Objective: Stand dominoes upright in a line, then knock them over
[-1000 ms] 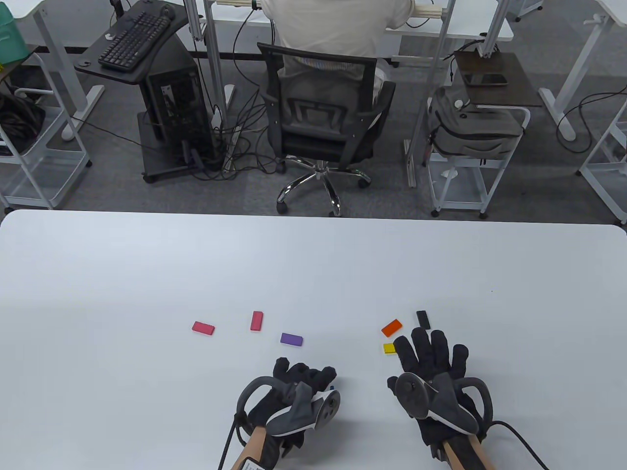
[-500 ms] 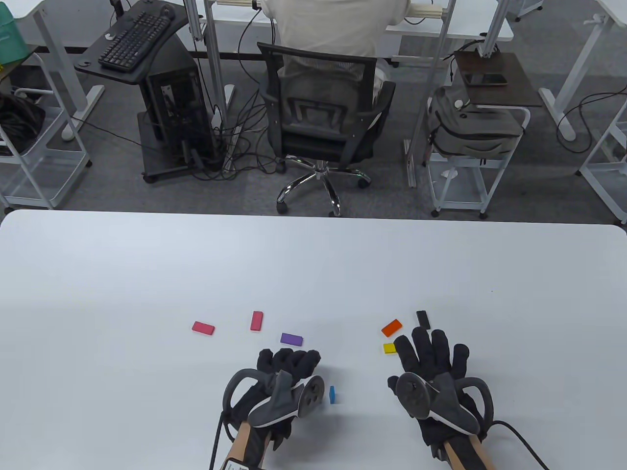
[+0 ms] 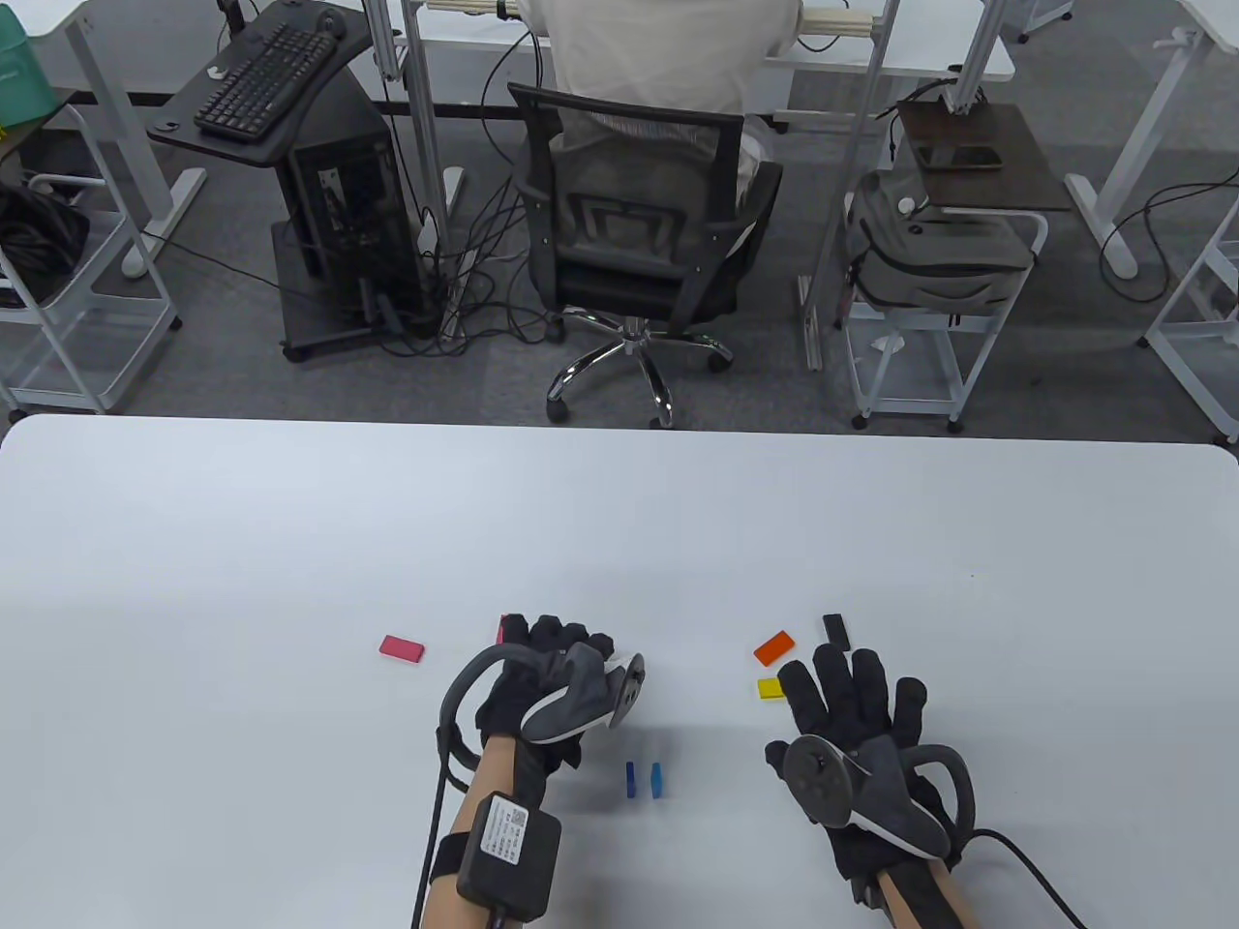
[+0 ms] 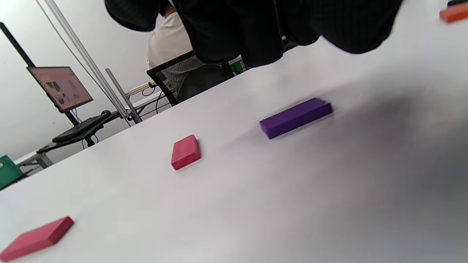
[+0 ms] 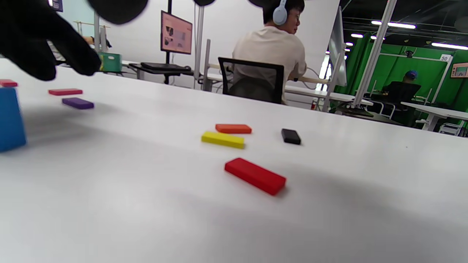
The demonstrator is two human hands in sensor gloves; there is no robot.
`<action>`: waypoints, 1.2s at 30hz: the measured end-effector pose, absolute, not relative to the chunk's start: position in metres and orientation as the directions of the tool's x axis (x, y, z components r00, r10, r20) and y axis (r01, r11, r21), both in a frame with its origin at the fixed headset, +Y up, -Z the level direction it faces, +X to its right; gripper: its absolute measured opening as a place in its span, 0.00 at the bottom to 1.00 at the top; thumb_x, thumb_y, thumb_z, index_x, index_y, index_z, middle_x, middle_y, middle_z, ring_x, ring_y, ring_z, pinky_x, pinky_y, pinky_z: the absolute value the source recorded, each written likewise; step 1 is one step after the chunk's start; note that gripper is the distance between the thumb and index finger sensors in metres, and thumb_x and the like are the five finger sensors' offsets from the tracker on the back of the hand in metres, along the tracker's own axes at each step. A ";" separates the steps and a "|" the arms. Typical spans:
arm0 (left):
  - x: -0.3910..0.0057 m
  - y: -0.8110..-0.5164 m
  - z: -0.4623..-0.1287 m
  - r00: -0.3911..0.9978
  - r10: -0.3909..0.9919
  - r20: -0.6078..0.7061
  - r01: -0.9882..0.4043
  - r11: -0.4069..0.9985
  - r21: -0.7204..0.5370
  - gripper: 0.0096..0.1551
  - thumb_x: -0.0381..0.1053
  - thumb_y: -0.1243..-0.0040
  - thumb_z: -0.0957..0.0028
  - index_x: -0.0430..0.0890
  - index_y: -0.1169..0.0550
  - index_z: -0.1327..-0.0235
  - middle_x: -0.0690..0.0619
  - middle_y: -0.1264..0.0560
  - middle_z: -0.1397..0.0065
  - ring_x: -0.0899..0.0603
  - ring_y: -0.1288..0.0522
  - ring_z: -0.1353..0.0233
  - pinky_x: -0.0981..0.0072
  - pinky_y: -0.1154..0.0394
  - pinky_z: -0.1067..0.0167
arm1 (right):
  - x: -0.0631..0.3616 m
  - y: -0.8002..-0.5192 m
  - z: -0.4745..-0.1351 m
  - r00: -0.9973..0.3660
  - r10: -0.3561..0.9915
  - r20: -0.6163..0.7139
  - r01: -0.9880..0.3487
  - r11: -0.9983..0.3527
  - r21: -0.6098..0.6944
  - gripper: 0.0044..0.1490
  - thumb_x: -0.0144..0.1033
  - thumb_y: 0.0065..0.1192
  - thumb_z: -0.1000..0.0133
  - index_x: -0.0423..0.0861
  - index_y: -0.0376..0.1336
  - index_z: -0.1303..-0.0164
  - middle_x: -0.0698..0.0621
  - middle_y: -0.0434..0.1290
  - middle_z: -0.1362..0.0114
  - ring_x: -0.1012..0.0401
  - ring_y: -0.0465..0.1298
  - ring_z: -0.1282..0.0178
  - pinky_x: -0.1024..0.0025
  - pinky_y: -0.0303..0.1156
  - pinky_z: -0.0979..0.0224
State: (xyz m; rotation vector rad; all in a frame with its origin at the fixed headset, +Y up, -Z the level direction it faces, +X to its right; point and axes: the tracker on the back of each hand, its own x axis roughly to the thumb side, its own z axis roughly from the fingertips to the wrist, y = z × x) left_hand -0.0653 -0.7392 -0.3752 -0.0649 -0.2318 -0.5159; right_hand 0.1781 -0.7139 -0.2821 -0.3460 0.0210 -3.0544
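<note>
Table view: two blue dominoes (image 3: 644, 779) stand upright side by side on the worktop (image 3: 290, 542); the rest lie flat. The left hand (image 3: 542, 668), fingers loosely curled, hovers empty. The right hand (image 3: 857, 706) lies spread, holding nothing.

Left wrist view: a purple domino (image 4: 296, 117) lies beneath the fingers, pink ones (image 4: 185, 152) beyond.

Right wrist view: red (image 5: 255, 175), yellow (image 5: 222, 139), orange (image 5: 233, 128) and black (image 5: 291, 136) pieces wait, nothing blocking.

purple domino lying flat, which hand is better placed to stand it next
Left. The left hand hovers right over the purple domino, which still lies flat; the right hand rests open across the table by the yellow domino.
</note>
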 end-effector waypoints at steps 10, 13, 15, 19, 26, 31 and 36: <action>-0.070 -0.752 -0.395 0.793 -0.556 0.249 0.576 0.817 -0.011 0.34 0.66 0.42 0.57 0.75 0.33 0.33 0.73 0.28 0.23 0.57 0.30 0.18 0.44 0.39 0.20 | 0.178 -0.714 -0.283 -0.973 -0.070 0.221 0.070 -0.998 -0.011 0.47 0.55 0.42 0.33 0.45 0.34 0.12 0.32 0.35 0.10 0.29 0.36 0.16 0.23 0.35 0.27; -0.069 -0.751 -0.395 0.792 -0.554 0.258 0.575 0.818 -0.007 0.32 0.66 0.42 0.57 0.75 0.32 0.35 0.75 0.26 0.26 0.58 0.29 0.19 0.45 0.38 0.20 | 0.178 -0.714 -0.284 -0.973 -0.074 0.219 0.073 -0.997 -0.012 0.48 0.55 0.42 0.33 0.45 0.34 0.12 0.32 0.35 0.10 0.29 0.36 0.16 0.23 0.35 0.27; -0.068 -0.753 -0.395 0.785 -0.560 0.267 0.584 0.812 -0.014 0.32 0.67 0.42 0.58 0.76 0.32 0.35 0.75 0.26 0.26 0.59 0.29 0.19 0.45 0.38 0.20 | 0.178 -0.714 -0.284 -0.973 -0.074 0.220 0.073 -0.997 -0.012 0.47 0.55 0.42 0.33 0.45 0.34 0.12 0.32 0.35 0.10 0.29 0.36 0.16 0.23 0.35 0.27; -0.067 -0.753 -0.394 0.783 -0.564 0.261 0.585 0.811 -0.002 0.32 0.66 0.42 0.58 0.76 0.32 0.36 0.77 0.26 0.28 0.60 0.29 0.20 0.45 0.38 0.20 | 0.179 -0.714 -0.284 -0.973 -0.075 0.220 0.075 -0.997 -0.008 0.47 0.55 0.42 0.33 0.45 0.34 0.12 0.32 0.35 0.10 0.29 0.37 0.16 0.24 0.34 0.27; -0.064 -0.757 -0.393 0.777 -0.565 0.278 0.589 0.808 -0.003 0.30 0.62 0.46 0.54 0.74 0.32 0.35 0.73 0.26 0.28 0.58 0.30 0.20 0.44 0.39 0.21 | 0.179 -0.713 -0.284 -0.973 -0.074 0.219 0.075 -0.997 -0.005 0.47 0.55 0.42 0.33 0.45 0.34 0.12 0.32 0.35 0.10 0.29 0.36 0.16 0.23 0.34 0.27; -0.068 -0.745 -0.384 0.821 -0.498 0.280 0.527 0.849 -0.038 0.31 0.58 0.52 0.48 0.62 0.35 0.28 0.64 0.25 0.24 0.52 0.30 0.20 0.41 0.39 0.22 | 0.179 -0.713 -0.284 -0.973 -0.074 0.218 0.073 -0.997 -0.008 0.48 0.55 0.42 0.33 0.45 0.34 0.12 0.32 0.35 0.10 0.29 0.36 0.16 0.23 0.34 0.27; -0.080 -0.713 -0.352 0.910 -0.327 0.254 0.338 0.941 -0.001 0.33 0.55 0.55 0.45 0.56 0.39 0.23 0.59 0.25 0.25 0.50 0.28 0.23 0.40 0.39 0.22 | 0.180 -0.711 -0.283 -0.974 -0.068 0.217 0.065 -0.998 -0.018 0.48 0.55 0.42 0.33 0.45 0.33 0.12 0.32 0.35 0.10 0.29 0.36 0.16 0.23 0.34 0.27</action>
